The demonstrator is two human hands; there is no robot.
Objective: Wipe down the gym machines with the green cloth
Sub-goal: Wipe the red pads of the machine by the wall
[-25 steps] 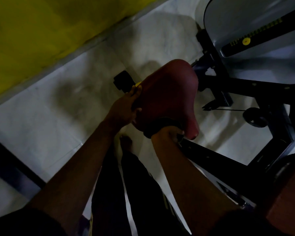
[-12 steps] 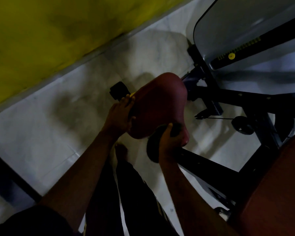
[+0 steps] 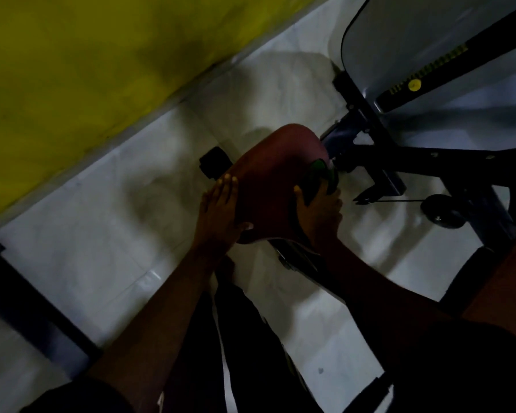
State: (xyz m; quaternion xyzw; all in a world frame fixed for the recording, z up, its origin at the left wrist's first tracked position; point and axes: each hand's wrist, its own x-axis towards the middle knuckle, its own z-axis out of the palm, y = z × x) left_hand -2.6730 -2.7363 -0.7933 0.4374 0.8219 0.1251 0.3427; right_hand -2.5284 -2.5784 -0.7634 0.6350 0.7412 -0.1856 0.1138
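Green cloth on red seat, frame beside

One wide-angle view looks out from the person's head, facing forward and steeply down along both bare forearms, which enter from the bottom edge and meet near the centre. The frame is rolled, so the line between the pale tiled floor and the yellow wall slants up to the right.

The camera is close, at arm's reach. The left hand and right hand sit mid-frame on the rounded dark-red padded seat, and the crumpled green cloth shows under the right fingers. Floor lies beyond the fingertips. Right of the right fingers, the black metal machine frame runs off the edge. The view is dim and slightly blurred.
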